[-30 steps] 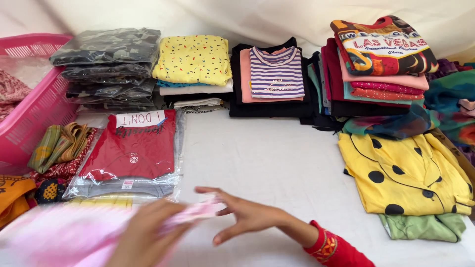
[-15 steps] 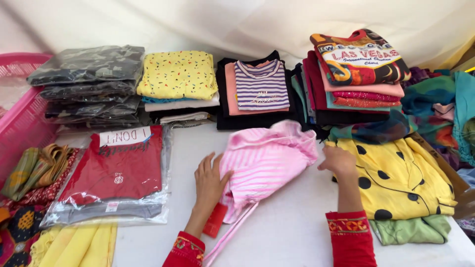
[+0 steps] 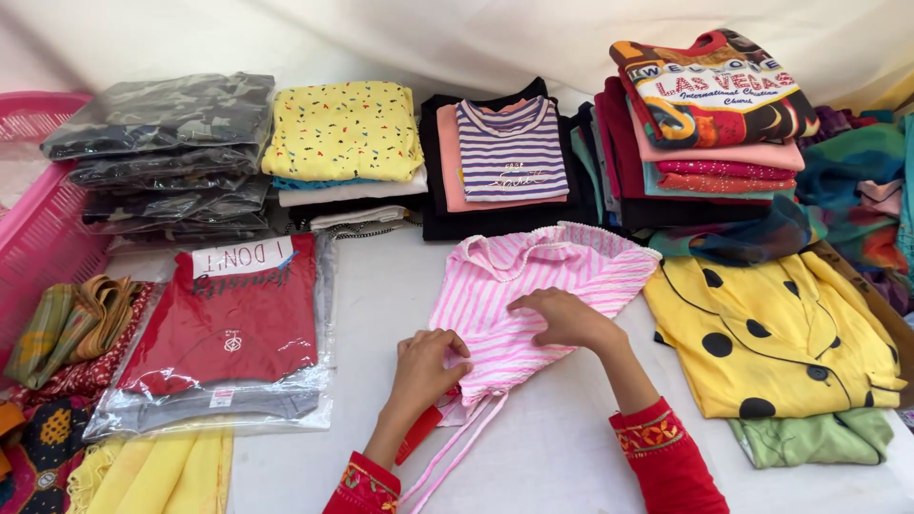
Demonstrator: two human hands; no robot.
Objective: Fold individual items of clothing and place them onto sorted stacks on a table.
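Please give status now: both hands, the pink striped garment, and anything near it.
Left hand pinching lower edge of pink striped garment. Right hand flat on its middle. Garment lies on white table; bagged red shirt left, yellow dotted shirt right, both apart.

I work at a white table [image 3: 571, 447] spread with a pale cloth, its surface flat and evenly lit. Behind it a white fabric sheet [image 3: 457, 38] hangs as a backdrop, falling in soft folds down to the table's far edge. The light is bright and diffuse, and I see only faint shadows. No floor or window is in my view; the sheet and the table fill the whole scene around me.
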